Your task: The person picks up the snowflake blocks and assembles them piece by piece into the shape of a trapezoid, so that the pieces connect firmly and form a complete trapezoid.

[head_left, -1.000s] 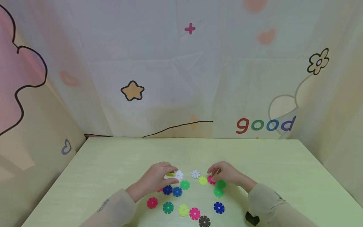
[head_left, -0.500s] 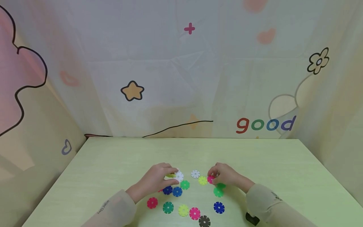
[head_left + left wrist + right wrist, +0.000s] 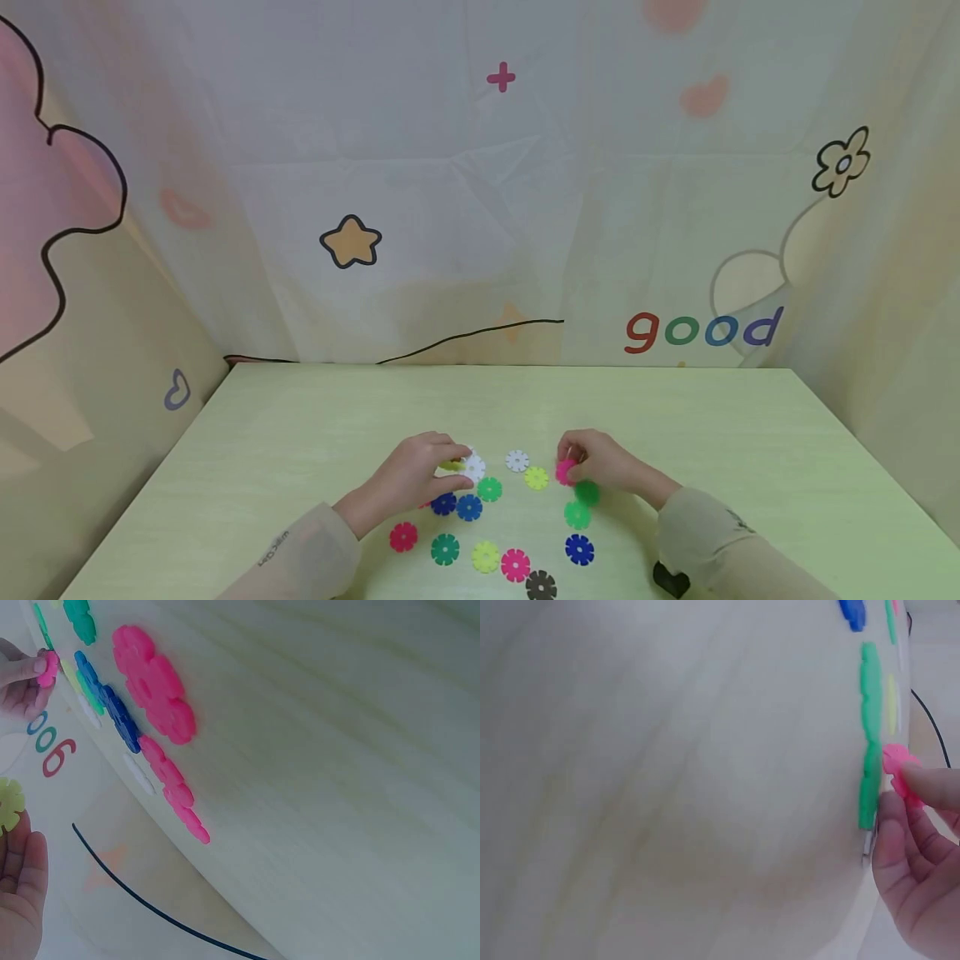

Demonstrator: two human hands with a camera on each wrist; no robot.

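Note:
My left hand (image 3: 411, 477) holds a yellow notched plastic disc (image 3: 9, 804), seen against the fingers in the left wrist view; its thumb is out of sight there. A white disc (image 3: 474, 467) lies just beyond those fingertips. My right hand (image 3: 600, 460) pinches a pink notched disc (image 3: 900, 766) between thumb and fingers, tilted up. Just below that hand lie a darker green disc (image 3: 587, 493) and a light green disc (image 3: 577, 515), edges meeting or overlapping. Between the hands are another white disc (image 3: 517, 461), a yellow disc (image 3: 536, 477) and a green disc (image 3: 489, 489).
Nearer the front lie a red-pink disc (image 3: 403, 537), a teal disc (image 3: 445, 549), a grey-brown disc (image 3: 541, 585) and a dark blue disc (image 3: 580, 549). Two blue discs (image 3: 468, 507) sit beside the left hand. A black object (image 3: 671, 579) is by the right sleeve. Printed cloth (image 3: 450, 208) hangs behind the table.
My right hand has closed on the pink disc and drawn it slightly right, away from the yellow one. The two green discs shifted slightly toward the front. My left hand stayed in place.

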